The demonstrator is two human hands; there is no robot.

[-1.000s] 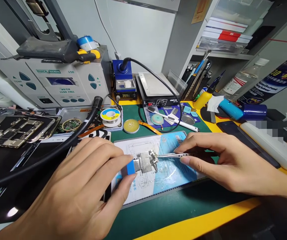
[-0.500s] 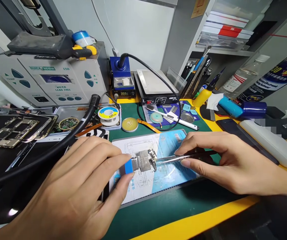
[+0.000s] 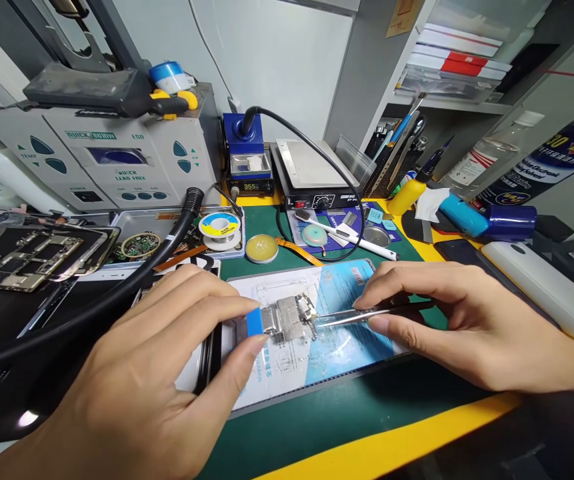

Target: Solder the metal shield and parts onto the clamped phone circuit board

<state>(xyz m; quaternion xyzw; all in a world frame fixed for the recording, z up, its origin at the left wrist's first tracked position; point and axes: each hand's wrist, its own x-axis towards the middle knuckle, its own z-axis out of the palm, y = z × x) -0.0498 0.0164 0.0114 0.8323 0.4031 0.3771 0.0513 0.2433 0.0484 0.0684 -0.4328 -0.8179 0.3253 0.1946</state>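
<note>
My left hand (image 3: 167,353) has its thumb and index finger at the two edges of a blue block (image 3: 254,323). This block sits at the left end of a small silvery metal piece (image 3: 289,319). A tiny circuit part (image 3: 307,307) with bright contacts lies at the metal piece's right end. My right hand (image 3: 451,320) pinches a pair of steel tweezers (image 3: 351,315) between thumb and fingers. Their tips reach the right edge of the tiny part; whether they grip it I cannot tell. Beneath lies a blue and white printed mat (image 3: 347,360).
Behind the mat stand an open tin of yellow paste (image 3: 261,249), a solder spool (image 3: 218,230) and a white brush (image 3: 367,245). A hot air station (image 3: 117,160) and a heating plate (image 3: 311,167) stand farther back. A black hose (image 3: 117,297) crosses the left side.
My left thumb has lowered and opened slightly at the blue block. The tweezers have shifted slightly right. The whole view has moved a little.
</note>
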